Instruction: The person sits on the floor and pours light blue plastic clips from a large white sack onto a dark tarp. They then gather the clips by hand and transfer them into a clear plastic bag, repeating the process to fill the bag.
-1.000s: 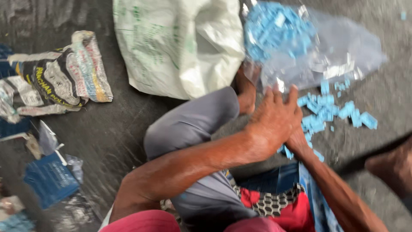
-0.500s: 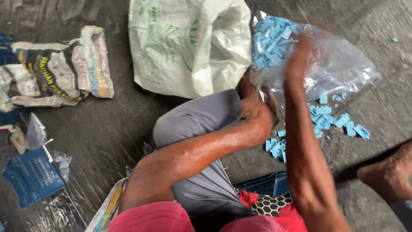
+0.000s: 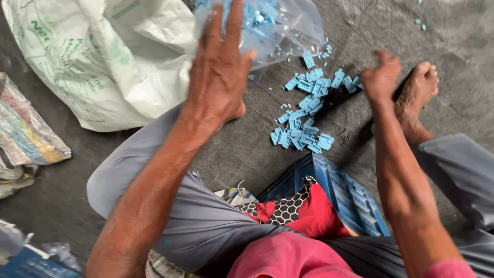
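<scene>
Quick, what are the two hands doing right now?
Left hand: open, fingers spread over the clear plastic bag of blue pieces.
Right hand: closed in a loose fist; whether it holds anything cannot be told.

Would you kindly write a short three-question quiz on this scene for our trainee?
1. True or false: the left hand is closed in a fist.
2. The blue pieces on the floor lie: A) inside the crate B) between the hands C) on the white sack.
3. What colour are the pieces in the clear bag?
Key: 1 false, its fingers are spread; 2 B; 3 blue.
</scene>
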